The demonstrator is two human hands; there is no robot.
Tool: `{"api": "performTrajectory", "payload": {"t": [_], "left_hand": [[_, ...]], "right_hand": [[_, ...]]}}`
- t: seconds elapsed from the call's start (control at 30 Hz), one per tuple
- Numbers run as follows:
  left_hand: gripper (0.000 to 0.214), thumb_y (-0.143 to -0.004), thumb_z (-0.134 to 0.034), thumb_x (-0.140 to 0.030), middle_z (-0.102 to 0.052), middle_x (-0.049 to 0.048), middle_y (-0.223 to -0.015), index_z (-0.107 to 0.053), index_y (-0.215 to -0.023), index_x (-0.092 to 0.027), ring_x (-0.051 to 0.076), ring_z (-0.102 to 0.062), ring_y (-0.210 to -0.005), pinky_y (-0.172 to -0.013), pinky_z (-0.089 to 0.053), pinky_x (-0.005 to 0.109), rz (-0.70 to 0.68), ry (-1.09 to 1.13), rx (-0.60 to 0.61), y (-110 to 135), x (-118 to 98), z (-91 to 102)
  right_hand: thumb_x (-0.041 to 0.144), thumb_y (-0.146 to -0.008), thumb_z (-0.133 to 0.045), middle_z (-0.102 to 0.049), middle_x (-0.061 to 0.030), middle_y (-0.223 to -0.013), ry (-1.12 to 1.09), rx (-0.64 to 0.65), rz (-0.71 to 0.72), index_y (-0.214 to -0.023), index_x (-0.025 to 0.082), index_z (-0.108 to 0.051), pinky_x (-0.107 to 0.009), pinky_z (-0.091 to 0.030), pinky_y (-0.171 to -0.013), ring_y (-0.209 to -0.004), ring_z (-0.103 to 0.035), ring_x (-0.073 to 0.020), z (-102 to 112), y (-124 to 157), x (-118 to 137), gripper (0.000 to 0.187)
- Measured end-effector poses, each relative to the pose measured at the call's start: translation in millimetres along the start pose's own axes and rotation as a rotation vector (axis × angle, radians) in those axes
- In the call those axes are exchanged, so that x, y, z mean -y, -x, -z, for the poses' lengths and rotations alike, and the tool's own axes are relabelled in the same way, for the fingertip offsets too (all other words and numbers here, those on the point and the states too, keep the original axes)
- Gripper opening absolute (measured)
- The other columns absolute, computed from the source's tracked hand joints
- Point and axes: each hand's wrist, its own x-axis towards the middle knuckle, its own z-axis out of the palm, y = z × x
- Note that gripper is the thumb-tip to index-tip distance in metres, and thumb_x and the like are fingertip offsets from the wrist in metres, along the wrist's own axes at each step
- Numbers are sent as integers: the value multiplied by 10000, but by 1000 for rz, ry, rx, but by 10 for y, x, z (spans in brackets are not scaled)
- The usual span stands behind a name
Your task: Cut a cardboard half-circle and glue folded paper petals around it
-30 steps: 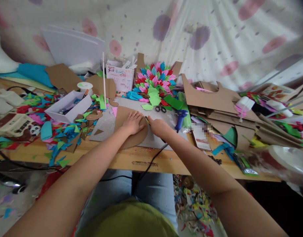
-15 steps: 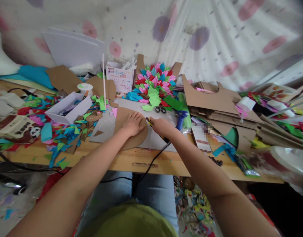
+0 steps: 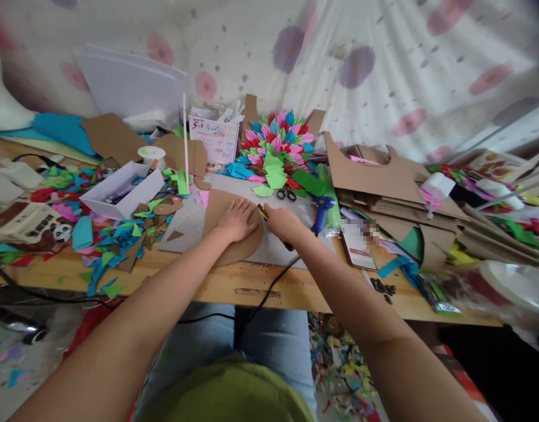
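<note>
One rounded cardboard cutout (image 3: 214,211) lies flat on the grey mat (image 3: 187,225), near the front edge of the wooden table (image 3: 251,288). Left hand (image 3: 238,220) is spread palm down on it, pinning it. Right hand (image 3: 283,225) is closed around a yellow-and-black tool (image 3: 263,213), tip at the cutout's right edge, just beside the left fingertips. Looks like a craft knife, too small to confirm. Hands near, not touching. My read: mid-pass along the cutout's right edge. Carrying on calls for firm down-pressure from the left hand and its fingertips out of the tool's line. Black cable (image 3: 269,287) runs from under the right wrist off the table; can't tell what it feeds. Further out: scissors (image 3: 285,194), blue glue gun (image 3: 321,211), folded paper flower fan (image 3: 278,140), white box (image 3: 122,190) and paper scraps (image 3: 115,234) to the left, cardboard stack (image 3: 375,181) to the right
</note>
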Motion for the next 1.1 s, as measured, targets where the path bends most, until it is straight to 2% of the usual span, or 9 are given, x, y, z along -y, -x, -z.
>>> {"api": "performTrajectory", "payload": {"t": [0.17, 0.4, 0.6, 0.83, 1.0, 1.1], "left_hand": [[641, -868, -364, -464, -241, 133, -1491, -296, -1398, -109, 265, -139, -1393, -1134, -102, 427, 1, -14, 22, -10, -5, 10], [635, -873, -360, -455, -231, 129, -1495, -293, -1398, -104, 260, -139, -1393, -1134, -105, 418, 7, -31, 43, -16, -12, 36], [607, -861, -379, -468, -261, 116, -1487, -341, -1373, -144, 269, -165, -1386, -1123, -140, 444, 7, 6, 27, -16, 1, 36], [602, -867, -369, -472, -258, 120, -1487, -348, -1367, -137, 266, -154, -1389, -1129, -113, 439, 3, 15, 4, 4, 9, 16], [601, -875, -345, -481, -258, 127, -1485, -340, -1372, -143, 260, -163, -1388, -1128, -116, 448, -12, 19, -9, 20, 15, 7], [618, -876, -347, -475, -254, 141, -1484, -320, -1381, -120, 260, -162, -1388, -1129, -111, 453, -29, 25, -42, 30, 2, 43]], "right_hand": [[188, -917, -283, -650, -176, -1029, 17, -8, 12, -1328, 151, -367, -327, -462, -730, -943, -631, -263, 26, 33, 9, 421], [168, -930, -245, -650, -200, -1005, 103, 22, 77, -1376, 105, -322, -330, -464, -757, -985, -621, -265, 70, 64, -15, 457], [161, -929, -237, -650, -207, -1012, 121, 10, 78, -1381, 89, -307, -336, -471, -750, -964, -628, -268, 69, 117, -4, 464], [156, -925, -231, -655, -212, -1000, 126, 20, 64, -1401, 74, -271, -324, -471, -750, -970, -628, -263, 11, 172, 10, 484], [179, -911, -264, -664, -181, -1003, 81, 2, 29, -1402, 135, -294, -336, -471, -714, -921, -638, -275, -45, 185, -79, 494], [219, -918, -265, -670, -152, -998, 17, -64, -70, -1420, 178, -262, -347, -469, -707, -886, -642, -268, -74, 205, -179, 503]]}}
